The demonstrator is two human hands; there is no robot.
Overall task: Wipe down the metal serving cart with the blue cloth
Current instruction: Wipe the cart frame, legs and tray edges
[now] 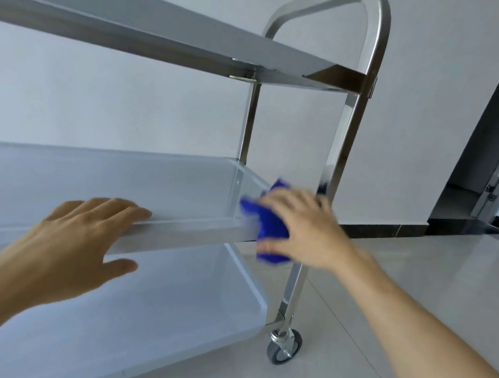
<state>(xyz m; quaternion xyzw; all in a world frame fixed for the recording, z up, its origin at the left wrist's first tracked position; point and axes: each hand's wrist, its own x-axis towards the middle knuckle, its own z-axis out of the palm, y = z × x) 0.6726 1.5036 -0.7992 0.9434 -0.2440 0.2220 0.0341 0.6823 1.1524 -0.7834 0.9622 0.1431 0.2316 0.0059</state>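
The metal serving cart [191, 230] fills the left and centre of the head view, with three shelves, an upright post and a looped handle at its right end. My right hand [303, 228] grips the bunched blue cloth [269, 223] against the front right corner of the middle shelf, beside the post. The cloth hangs over the shelf's front rim. My left hand [74, 238] rests on that same front rim further left, fingers straight over the edge and thumb below it.
A grey caster wheel [284, 347] carries the cart's near right leg on the pale tiled floor [419, 293]. A white wall stands behind the cart. A dark doorway [488, 142] with a metal frame opens at the right.
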